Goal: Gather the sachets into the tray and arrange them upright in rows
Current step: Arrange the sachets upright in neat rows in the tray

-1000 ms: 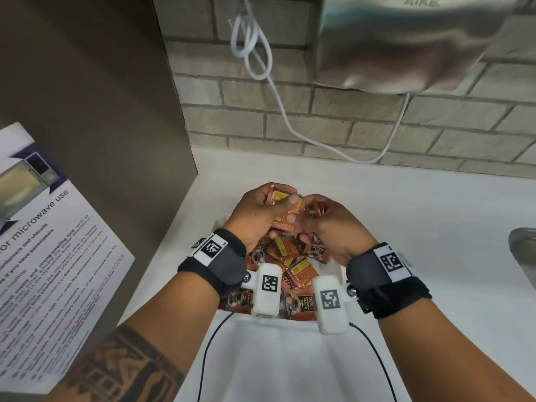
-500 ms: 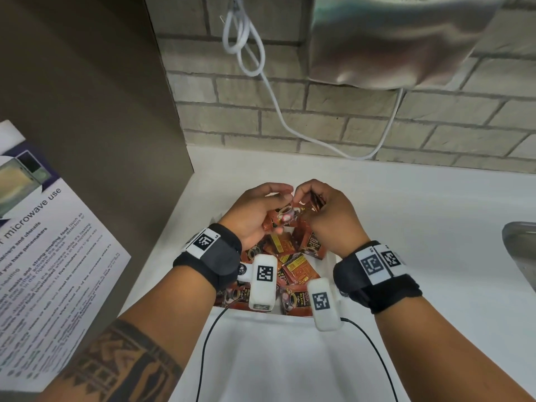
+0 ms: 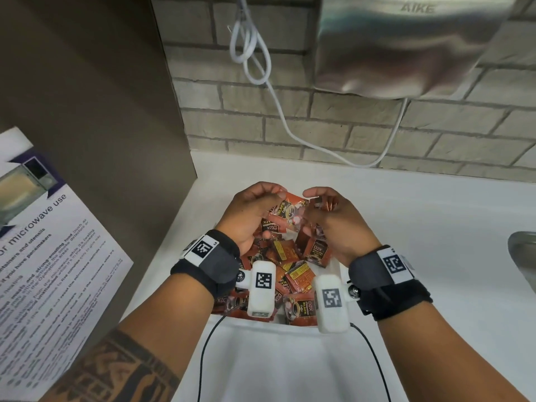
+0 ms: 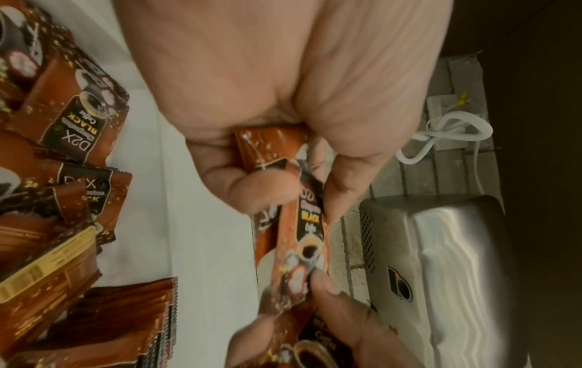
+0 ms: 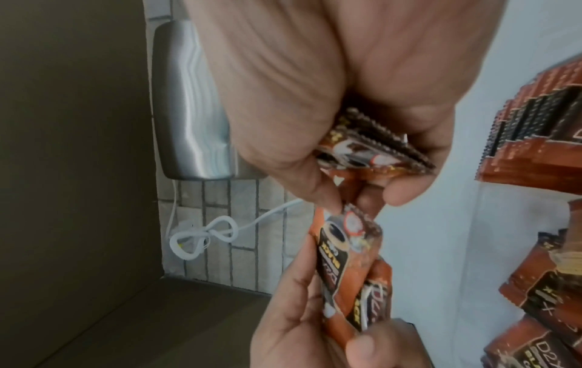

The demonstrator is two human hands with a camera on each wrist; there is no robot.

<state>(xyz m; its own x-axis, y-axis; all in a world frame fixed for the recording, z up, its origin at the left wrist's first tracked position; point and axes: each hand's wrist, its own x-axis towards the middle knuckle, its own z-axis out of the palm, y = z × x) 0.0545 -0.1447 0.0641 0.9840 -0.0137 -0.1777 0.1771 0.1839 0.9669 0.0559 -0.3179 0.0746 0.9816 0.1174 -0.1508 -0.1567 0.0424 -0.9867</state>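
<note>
Two hands hold sachets above the white tray [image 3: 342, 266]: our left hand [image 3: 249, 213] grips one sachet [image 3: 285, 211], our right hand [image 3: 336, 219] clasps a small stack [image 3: 326, 202]. Over ten loose sachets [image 3: 298, 274] lie jumbled within the tray, labelled "D2X BLACK Coffee". The wall dryer [image 3: 406, 44] reads "AIKE".

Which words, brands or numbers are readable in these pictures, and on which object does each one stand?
"AIKE": on the steel wall-mounted hand dryer.
"D2X", "BLACK", "Coffee": on the brown-orange coffee sachets in the white tray.
"BLACK": on the sachet held in the left hand.
"microwave use": heading of the white paper notice; its small print is too blurred to read.
Wristband square codes: patterns only, no words.
</note>
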